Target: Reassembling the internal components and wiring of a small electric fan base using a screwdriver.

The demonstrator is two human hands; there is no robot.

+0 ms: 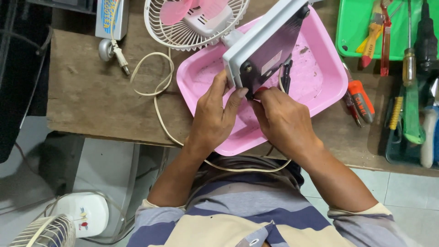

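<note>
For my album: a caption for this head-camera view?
Both hands, left and right, grip a small fan's base above a pink tray.

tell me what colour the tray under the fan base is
Pink; the tray shows best in the head view, beneath the fan base.

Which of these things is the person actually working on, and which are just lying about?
In use:
- fan, tipped over
- its base, gripped by left hand and right hand
- pink tray under it
- fan cord

Lying about:
- green tray of tools
- screwdriver
- orange cutter
- second fan on the floor
</note>
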